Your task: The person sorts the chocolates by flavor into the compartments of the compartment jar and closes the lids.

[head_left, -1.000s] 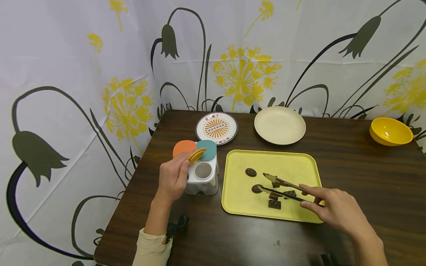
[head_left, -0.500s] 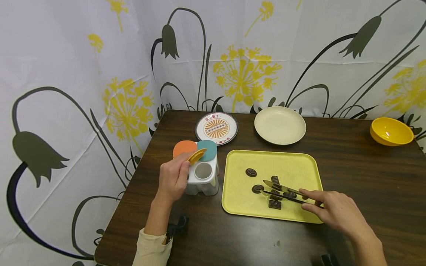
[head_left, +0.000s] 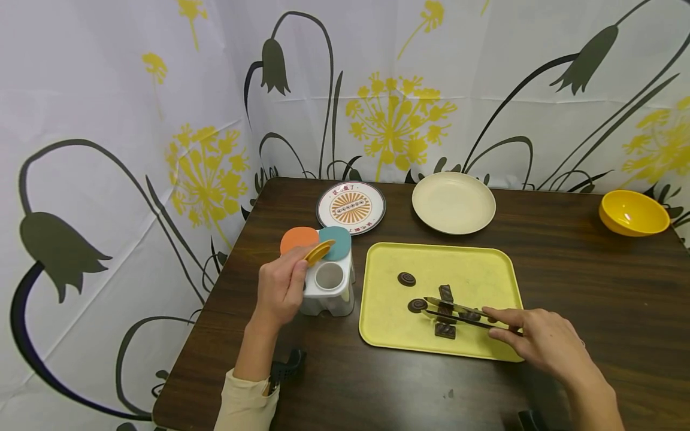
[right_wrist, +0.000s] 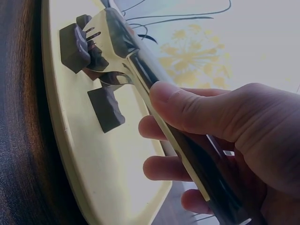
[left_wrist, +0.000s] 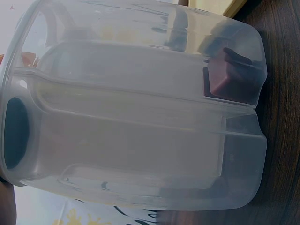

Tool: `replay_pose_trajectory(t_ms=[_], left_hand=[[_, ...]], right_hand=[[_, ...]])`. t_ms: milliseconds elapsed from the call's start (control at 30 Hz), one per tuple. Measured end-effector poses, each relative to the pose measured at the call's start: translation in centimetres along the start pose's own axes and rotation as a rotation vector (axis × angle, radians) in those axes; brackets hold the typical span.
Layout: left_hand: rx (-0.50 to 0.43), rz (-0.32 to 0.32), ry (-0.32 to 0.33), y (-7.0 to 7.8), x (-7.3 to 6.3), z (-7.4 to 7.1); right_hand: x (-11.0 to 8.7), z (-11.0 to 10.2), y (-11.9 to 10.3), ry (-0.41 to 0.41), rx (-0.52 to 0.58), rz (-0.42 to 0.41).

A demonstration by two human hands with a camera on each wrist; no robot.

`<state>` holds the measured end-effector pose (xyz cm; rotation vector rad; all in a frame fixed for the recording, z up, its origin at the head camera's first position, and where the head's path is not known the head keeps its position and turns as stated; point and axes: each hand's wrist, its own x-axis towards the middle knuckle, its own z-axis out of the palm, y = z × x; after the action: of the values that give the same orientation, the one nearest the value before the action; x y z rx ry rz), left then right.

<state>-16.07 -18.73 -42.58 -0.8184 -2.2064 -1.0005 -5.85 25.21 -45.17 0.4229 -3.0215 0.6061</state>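
My right hand (head_left: 550, 341) holds metal tongs (right_wrist: 143, 65) low over the yellow tray (head_left: 380, 326). Between the tong arms, a dark chocolate (head_left: 444, 312) shows in the head view. A rectangular chocolate (head_left: 445, 293) lies behind the tongs and another chocolate (head_left: 445, 331) in front; a round, swirled one (head_left: 417, 306) sits by the tips. My left hand (head_left: 280, 287) pinches the raised yellow-orange lid (head_left: 319, 252) of a translucent divided container (left_wrist: 131, 140), exposing a round opening (head_left: 329, 276). A reddish-brown chunk (left_wrist: 229, 77) rests at the container's bottom in the left wrist view.
Orange (head_left: 298, 239) and teal (head_left: 335, 243) lids cover other compartments of the container. Behind stand a printed plate (head_left: 351, 208) and a cream plate (head_left: 453, 203). A yellow bowl (head_left: 633, 214) is at the far right. A second round chocolate (head_left: 406, 279) lies on the tray.
The tong arms have drawn closer together, the far arm coming down toward the near one and uncovering the rectangular chocolate behind. My left hand and the lid have stayed put.
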Motion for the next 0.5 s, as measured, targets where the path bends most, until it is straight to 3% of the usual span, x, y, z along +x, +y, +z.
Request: replay_pose_trajectory(t_ms=[500], left_hand=[[0.007,0.009,0.01,-0.13,-0.05,0.08]], right_hand=[[0.13,-0.15,-0.24,0.11,0.001,-0.053]])
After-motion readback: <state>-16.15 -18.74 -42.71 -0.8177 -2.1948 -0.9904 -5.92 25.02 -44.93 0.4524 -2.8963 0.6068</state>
